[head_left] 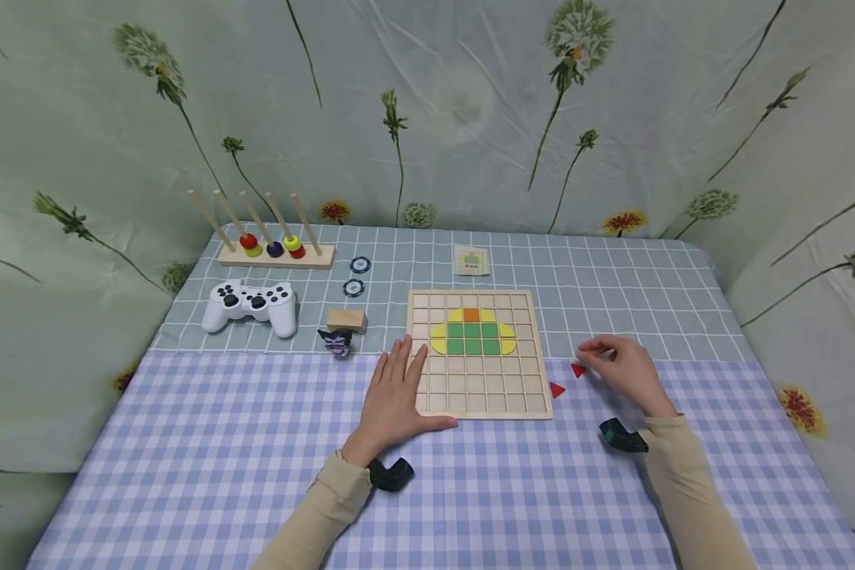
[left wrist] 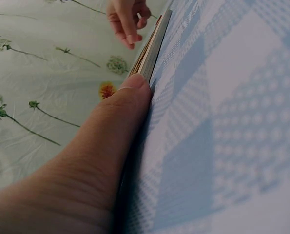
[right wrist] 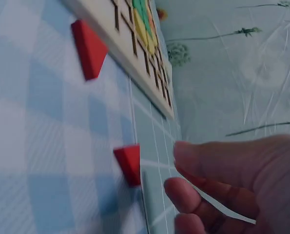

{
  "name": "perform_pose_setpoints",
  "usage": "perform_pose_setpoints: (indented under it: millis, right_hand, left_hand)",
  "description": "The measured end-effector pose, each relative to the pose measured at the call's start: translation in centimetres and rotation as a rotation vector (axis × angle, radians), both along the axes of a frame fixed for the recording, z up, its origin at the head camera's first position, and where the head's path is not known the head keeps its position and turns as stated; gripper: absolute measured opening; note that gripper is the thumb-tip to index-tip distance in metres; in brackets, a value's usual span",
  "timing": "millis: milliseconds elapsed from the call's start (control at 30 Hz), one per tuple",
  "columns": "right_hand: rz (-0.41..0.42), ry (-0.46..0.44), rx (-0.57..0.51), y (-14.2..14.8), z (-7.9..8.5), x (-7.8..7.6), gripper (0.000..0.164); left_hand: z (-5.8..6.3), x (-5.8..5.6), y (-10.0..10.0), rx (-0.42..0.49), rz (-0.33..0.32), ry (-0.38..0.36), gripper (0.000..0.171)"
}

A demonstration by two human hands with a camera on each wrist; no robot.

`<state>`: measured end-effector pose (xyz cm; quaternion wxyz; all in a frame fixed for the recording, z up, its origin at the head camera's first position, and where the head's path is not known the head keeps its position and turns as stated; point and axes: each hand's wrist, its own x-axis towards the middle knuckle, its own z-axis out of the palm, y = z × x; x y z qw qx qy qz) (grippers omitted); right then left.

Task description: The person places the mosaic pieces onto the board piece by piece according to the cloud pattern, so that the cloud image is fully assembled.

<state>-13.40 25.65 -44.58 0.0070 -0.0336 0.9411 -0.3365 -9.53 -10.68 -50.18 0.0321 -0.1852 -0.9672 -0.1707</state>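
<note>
The left hand lies with spread fingers over the lower left edge of a square wooden grid board. Its thumb reaches along the board's front edge. Green squares, yellow curved pieces and an orange square form a figure in the grid. To the right of the board, the right hand hovers with bent fingers and a gap between thumb and index finger. Just beside its fingertips lies a red triangle. Another red triangle lies at the board's right edge.
A small pattern card lies behind the board. Left of it are two poker chips, a wooden block, a small dark figurine, a white game controller and a peg stand with coloured beads.
</note>
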Motion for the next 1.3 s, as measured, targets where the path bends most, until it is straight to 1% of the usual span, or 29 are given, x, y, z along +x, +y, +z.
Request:
perform_pose_setpoints:
  millis: [133,233,400,667,800,900,1000,1133,1300]
  right_hand:
    - [0.037,-0.079,0.033,0.5,-0.1,0.5,0.023]
    - [0.045,-0.104,0.068,0.5,-0.4,0.8,0.027]
    - [0.034,-0.085,0.086,0.1,-0.7,1.0,0.022]
    - [0.072,-0.038,0.008,-0.9,-1.2,1.1,0.014]
    - [0.059,-0.016,-0.007,-2.3,-1.1,0.8,0.012]
    - [0.044,-0.002,-0.048,-3.9,-0.7,0.3,0.014]
    - [0.058,-0.004,-0.101,-5.7,-0.2,-0.2,0.019]
    - [0.121,-0.001,-0.129,-8.3,0.1,-0.8,0.020]
    - [0.216,0.023,-0.135,-11.3,-0.2,-1.2,0.015]
  left_hand:
    - [-0.1,0.0,0.0,-0.003,-0.001,-0.002,0.122]
    - [-0.1,0.0,0.0,-0.003,-0.001,-0.002,0.122]
    - [-0.1,0.1,0.0,0.002,0.002,-0.003,0.122]
    - [0.0,0.1,0.0,0.006,0.000,-0.001,0.121]
    - [0.1,0.0,0.0,0.005,0.001,-0.007,0.121]
    - [0.0,0.0,-0.1,0.007,0.001,-0.005,0.121]
    - [0.0,0.0,-0.1,0.013,0.000,0.001,0.121]
    - [-0.1,0.0,-0.1,0.027,-0.005,0.019,0.121]
    - [-0.1,0.0,0.0,0.036,-0.006,0.038,0.121]
